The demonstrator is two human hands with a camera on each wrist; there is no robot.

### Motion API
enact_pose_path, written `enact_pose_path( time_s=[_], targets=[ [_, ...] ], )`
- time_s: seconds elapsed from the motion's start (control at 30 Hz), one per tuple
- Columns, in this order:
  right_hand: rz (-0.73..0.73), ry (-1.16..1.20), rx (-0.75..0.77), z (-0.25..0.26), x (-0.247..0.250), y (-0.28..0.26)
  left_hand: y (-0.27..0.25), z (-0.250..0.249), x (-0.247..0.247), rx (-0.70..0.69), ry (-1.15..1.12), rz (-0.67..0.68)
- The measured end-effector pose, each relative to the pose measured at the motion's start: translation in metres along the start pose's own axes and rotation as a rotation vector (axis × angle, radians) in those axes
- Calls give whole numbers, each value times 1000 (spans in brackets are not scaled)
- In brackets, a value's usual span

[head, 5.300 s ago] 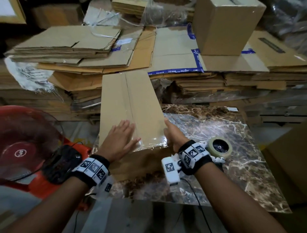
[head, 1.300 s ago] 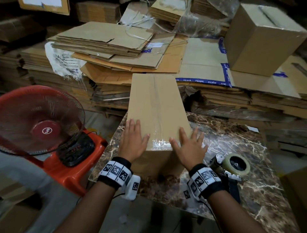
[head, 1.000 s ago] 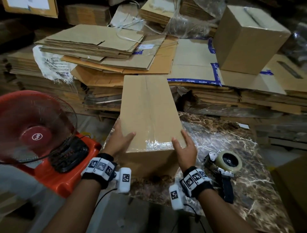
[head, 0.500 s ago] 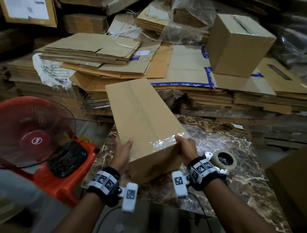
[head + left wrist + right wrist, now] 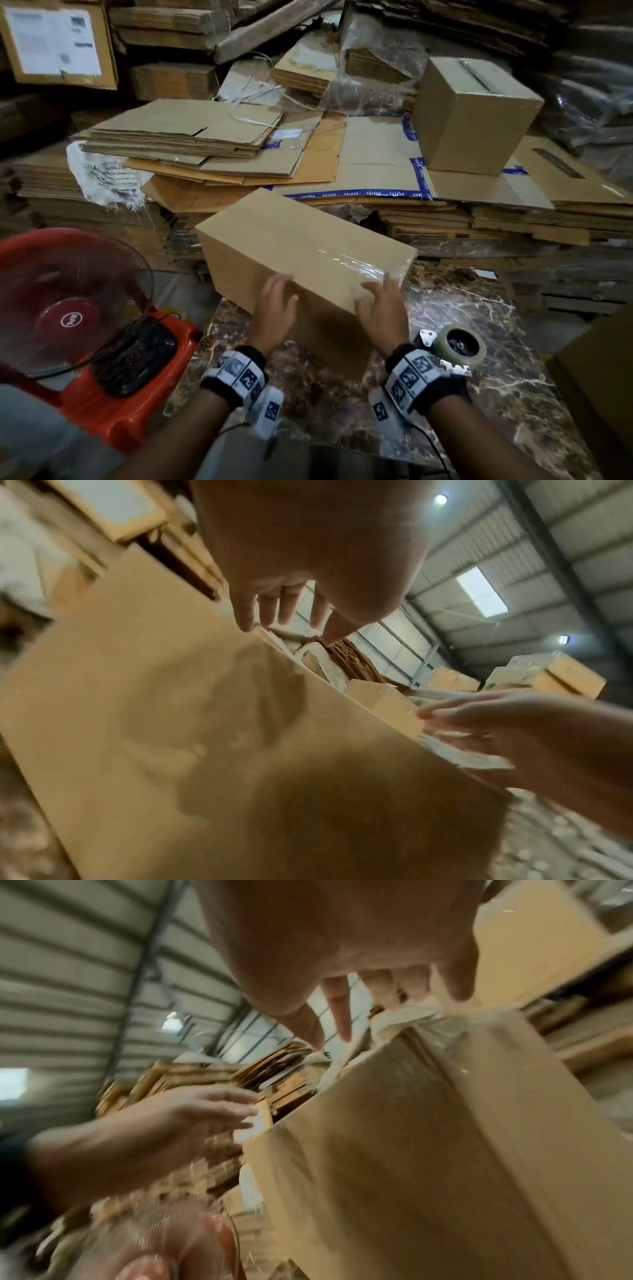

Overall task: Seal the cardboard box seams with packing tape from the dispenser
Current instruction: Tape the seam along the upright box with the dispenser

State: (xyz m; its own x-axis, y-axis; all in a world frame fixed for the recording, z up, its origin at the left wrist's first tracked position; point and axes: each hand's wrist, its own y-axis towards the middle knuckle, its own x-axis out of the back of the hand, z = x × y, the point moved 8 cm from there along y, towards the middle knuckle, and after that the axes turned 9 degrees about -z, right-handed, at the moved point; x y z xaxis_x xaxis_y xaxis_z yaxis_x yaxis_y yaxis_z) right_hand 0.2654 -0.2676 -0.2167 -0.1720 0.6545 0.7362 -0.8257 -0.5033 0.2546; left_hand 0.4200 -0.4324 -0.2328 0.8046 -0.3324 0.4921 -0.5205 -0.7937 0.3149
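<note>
Fingers: both sets are spread and laid flat on the box, nothing pinched.
Left hand [image 5: 275, 308]: rested on the near side face.
Right hand [image 5: 383, 306]: laid over the taped near end.
Box [image 5: 294, 246]: set askew at the table's [image 5: 479, 394] far left corner, overhanging it.
Handling: judged light, stiff, tape slick; best held by opposite side faces.
Dispenser [image 5: 459, 347]: lying near the right edge.

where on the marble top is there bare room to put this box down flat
Bare marble lies right of and behind the tape dispenser, out to the right edge, and a strip between the wrists near the front edge. The middle is crowded: the box and both hands fill it.
</note>
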Motion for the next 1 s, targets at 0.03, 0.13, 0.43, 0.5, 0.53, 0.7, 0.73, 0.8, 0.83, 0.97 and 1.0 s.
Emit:
enact_pose_path(
  time_s=[0.03, 0.13, 0.43, 0.5, 0.53, 0.7, 0.73, 0.8, 0.83, 0.97, 1.0],
  targets=[
    [72, -66, 103, 17, -4, -7, 17, 4, 6, -41, 113, -23],
    [276, -253, 268, 40, -27, -24, 60, 28, 9, -18, 397, 104],
    [206, -366, 338, 19, -18, -9, 38, 28, -2, -181, 823, 246],
    [246, -395, 297, 12, -14, 6, 23, 18, 3, -268, 853, 223],
    [261, -417, 277, 9, -12, 13, 15, 12, 6, -314, 843, 219],
    [222, -542, 146, -3, -2, 41, 6, -4, 34, -352, 502, 190],
    [171, -572, 99, -4, 1, 42, 17, 4, 49, -316, 506, 114],
    [53, -596, 9, -6, 7, 40, 44, 31, 87, -178, 577, -56],
    [18, -568, -19, -7, 6, 37, 56, 52, 105, -65, 594, -111],
    [52, -251, -99, -3, -15, 26, 70, 134, 131, 399, 218, -86],
    [45, -204, -101, 0, -18, 26, 66, 140, 130, 443, 131, -98]
  ],
)
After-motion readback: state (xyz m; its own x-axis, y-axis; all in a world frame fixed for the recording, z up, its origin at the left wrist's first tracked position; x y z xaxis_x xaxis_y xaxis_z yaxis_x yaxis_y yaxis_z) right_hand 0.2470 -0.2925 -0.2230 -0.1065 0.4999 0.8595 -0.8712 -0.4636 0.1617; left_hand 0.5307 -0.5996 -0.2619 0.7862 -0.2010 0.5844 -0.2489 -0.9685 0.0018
